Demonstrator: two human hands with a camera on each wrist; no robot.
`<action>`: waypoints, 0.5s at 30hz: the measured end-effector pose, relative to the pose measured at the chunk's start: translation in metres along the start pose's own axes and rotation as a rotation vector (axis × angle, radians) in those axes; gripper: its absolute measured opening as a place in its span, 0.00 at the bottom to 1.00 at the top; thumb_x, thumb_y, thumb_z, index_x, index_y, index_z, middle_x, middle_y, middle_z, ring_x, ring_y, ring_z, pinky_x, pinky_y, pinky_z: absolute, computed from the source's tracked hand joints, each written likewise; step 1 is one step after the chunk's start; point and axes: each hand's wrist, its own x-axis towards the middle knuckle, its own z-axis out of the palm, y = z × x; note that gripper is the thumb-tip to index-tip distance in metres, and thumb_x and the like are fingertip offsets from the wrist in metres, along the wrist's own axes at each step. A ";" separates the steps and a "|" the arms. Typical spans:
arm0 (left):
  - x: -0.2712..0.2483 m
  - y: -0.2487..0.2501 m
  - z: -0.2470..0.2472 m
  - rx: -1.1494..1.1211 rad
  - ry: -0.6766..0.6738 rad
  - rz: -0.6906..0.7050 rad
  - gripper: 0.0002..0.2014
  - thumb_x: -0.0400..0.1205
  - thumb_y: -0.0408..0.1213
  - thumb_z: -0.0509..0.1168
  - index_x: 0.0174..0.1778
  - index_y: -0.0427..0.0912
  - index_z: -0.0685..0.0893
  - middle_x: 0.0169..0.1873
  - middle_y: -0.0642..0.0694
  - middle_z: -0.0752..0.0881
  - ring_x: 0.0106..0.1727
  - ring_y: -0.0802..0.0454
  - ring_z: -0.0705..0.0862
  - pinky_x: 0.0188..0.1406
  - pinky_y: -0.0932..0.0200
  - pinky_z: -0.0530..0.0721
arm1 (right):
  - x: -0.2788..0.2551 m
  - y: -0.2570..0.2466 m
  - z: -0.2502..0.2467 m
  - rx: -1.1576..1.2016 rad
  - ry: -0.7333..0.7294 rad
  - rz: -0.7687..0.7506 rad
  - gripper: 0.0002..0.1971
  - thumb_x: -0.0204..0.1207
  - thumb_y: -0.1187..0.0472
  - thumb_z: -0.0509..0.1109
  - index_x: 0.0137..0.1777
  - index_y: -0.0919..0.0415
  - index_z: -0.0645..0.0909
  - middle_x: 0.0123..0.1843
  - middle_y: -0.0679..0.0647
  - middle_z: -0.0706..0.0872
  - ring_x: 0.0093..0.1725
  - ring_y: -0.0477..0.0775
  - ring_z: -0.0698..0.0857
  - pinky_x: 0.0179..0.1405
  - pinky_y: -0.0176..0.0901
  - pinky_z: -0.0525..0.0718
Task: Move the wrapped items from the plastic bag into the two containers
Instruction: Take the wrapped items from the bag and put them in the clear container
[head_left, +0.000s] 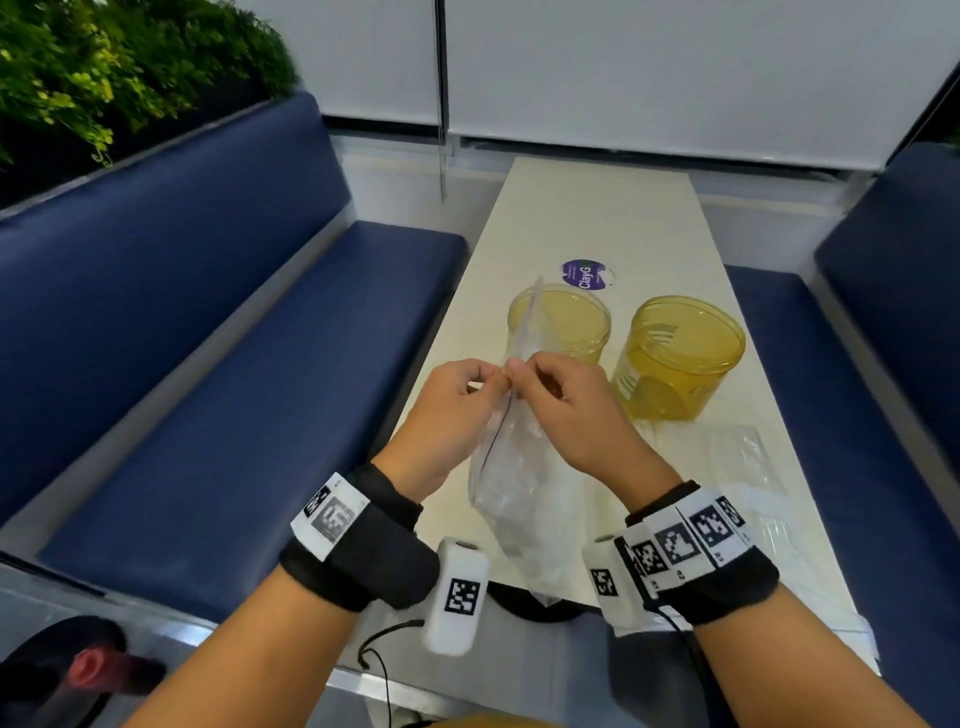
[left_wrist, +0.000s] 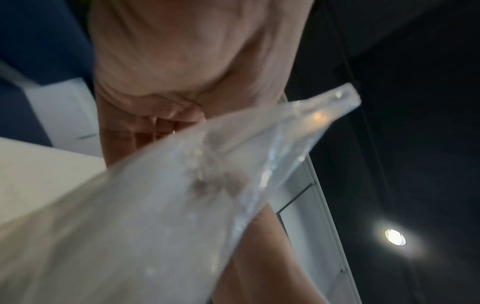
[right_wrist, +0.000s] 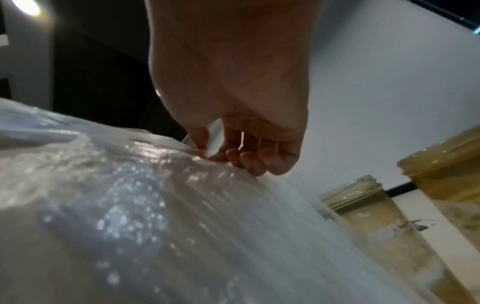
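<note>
A clear plastic bag (head_left: 511, 483) hangs upright over the near end of the table, held at its top strip by both hands. My left hand (head_left: 457, 387) pinches the strip from the left and my right hand (head_left: 550, 384) pinches it from the right, fingertips nearly touching. The bag (left_wrist: 182, 205) fills the left wrist view, and the bag (right_wrist: 130, 205) also fills much of the right wrist view below my curled fingers (right_wrist: 246, 156). Its wrapped contents show only as pale lumps. Two yellow translucent containers stand open behind: the left one (head_left: 563, 322) and the right one (head_left: 680, 358).
A purple round lid (head_left: 586, 274) lies beyond the left container. Crumpled clear film (head_left: 727, 457) lies flat on the cream table (head_left: 597, 218) to the right. Blue bench seats (head_left: 249, 405) flank the table on both sides.
</note>
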 end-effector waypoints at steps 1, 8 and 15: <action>0.000 0.000 0.002 -0.054 -0.018 -0.020 0.16 0.91 0.46 0.61 0.51 0.39 0.90 0.44 0.49 0.92 0.43 0.57 0.90 0.35 0.70 0.85 | 0.000 -0.001 -0.001 0.020 -0.009 0.017 0.20 0.87 0.49 0.63 0.37 0.59 0.82 0.26 0.43 0.76 0.30 0.42 0.74 0.31 0.30 0.68; 0.005 0.004 0.011 -0.254 -0.075 -0.104 0.17 0.91 0.43 0.61 0.58 0.33 0.89 0.47 0.44 0.93 0.42 0.58 0.92 0.39 0.65 0.90 | -0.001 0.001 -0.012 0.019 -0.137 0.082 0.17 0.88 0.52 0.62 0.35 0.49 0.75 0.36 0.46 0.76 0.36 0.43 0.74 0.38 0.35 0.71; 0.009 0.005 0.021 -0.028 -0.010 -0.055 0.14 0.92 0.42 0.58 0.58 0.35 0.83 0.53 0.42 0.88 0.47 0.54 0.89 0.31 0.69 0.87 | -0.007 -0.002 -0.009 -0.010 0.027 0.150 0.15 0.83 0.60 0.64 0.33 0.61 0.76 0.35 0.54 0.78 0.36 0.50 0.73 0.37 0.49 0.73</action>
